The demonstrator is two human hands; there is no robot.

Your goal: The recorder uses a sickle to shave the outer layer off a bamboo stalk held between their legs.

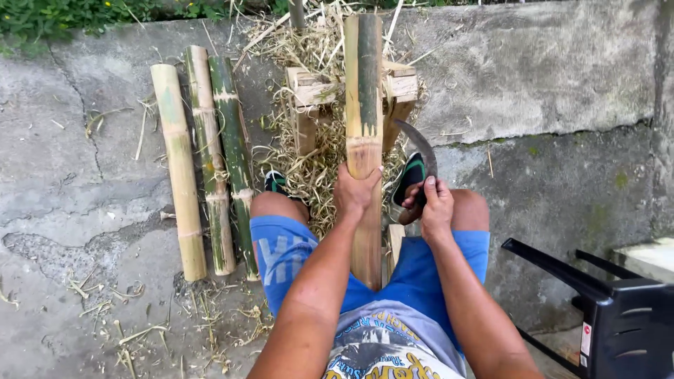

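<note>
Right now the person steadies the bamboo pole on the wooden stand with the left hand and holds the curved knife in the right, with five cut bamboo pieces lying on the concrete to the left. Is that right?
Not quite: the head view shows three cut bamboo pieces on the concrete, not five. The rest holds: the left hand steadies the bamboo pole on the wooden stand, and the right hand holds the curved knife.

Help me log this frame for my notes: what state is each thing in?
Bamboo pole: lying across the wooden stand, gripped by left hand.
Curved knife: held by right hand, blade beside the pole.
Three bamboo lengths: lying side by side on the concrete.
Shavings: piled under the stand.
Black plastic chair: upright, unoccupied.
</note>
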